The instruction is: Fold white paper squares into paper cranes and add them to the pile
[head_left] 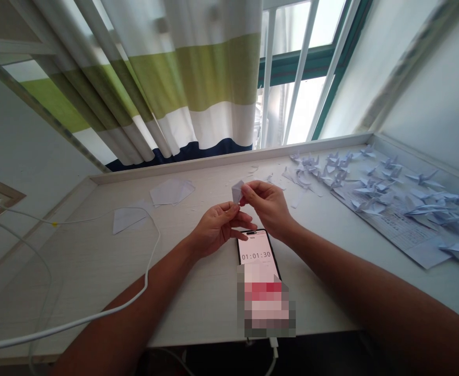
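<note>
Fingertips clamp a small folded white paper piece point(237, 191): right hand point(270, 206) at its side, left hand point(217, 225) at its lower end. A black-edged phone point(255, 250) lies at six o'clock, white paper cranes point(421, 179) at three, flat white sheets point(170, 192) at nine; pale tabletop point(201, 297) opens between, raised rim point(198, 168) at twelve.
</note>
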Available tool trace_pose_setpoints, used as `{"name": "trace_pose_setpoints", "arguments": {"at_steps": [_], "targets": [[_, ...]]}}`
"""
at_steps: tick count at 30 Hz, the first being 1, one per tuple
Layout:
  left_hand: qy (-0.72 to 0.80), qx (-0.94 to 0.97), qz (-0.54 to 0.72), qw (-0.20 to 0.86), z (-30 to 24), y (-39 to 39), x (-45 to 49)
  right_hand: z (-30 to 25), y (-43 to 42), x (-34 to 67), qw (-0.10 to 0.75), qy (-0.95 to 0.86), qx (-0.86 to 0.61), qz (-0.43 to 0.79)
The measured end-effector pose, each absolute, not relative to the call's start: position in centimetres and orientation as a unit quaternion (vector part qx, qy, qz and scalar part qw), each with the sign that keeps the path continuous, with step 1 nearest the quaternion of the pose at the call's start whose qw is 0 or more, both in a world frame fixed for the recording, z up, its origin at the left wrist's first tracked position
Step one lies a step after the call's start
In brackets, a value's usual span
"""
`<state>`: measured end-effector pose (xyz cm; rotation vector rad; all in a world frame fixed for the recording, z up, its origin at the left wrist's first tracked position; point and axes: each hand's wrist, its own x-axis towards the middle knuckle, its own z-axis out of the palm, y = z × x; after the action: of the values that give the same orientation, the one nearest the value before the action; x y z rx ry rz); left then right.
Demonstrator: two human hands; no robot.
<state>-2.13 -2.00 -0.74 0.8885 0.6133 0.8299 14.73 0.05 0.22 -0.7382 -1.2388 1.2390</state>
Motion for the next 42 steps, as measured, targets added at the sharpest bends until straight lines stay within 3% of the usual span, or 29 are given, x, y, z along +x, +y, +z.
{"name": "trace_pose_setpoints", "arguments": {"at_steps": [16, 21, 30, 37, 42], "targets": [[0.251, 0.413, 0.357, 0.799, -0.9, -2.1, -2.7, -0.2, 0.4, 14.7, 0.559, -0.531, -0.240, 0.590], [0.271, 0.442, 0.438, 0.734, -1.1, -1.9, -2.3, 0.2, 0.5, 15.1, 0.567, -0.492, -0.283, 0.596], [0.378, 0.467, 0.483, 0.637, -1.4, -1.7, -1.7, 0.1, 0.6, 15.4, 0.567, -0.574, -0.329, 0.491], [0.379, 0.502, 0.517, 0.580, -1.7, -1.6, -1.7, -0.1, 0.6, 15.4, 0.544, -0.596, -0.324, 0.494], [0.404, 0.486, 0.556, 0.540, -1.6, -1.6, -1.5, -0.4, 0.3, 15.2, 0.560, -0.652, -0.350, 0.372]]}}
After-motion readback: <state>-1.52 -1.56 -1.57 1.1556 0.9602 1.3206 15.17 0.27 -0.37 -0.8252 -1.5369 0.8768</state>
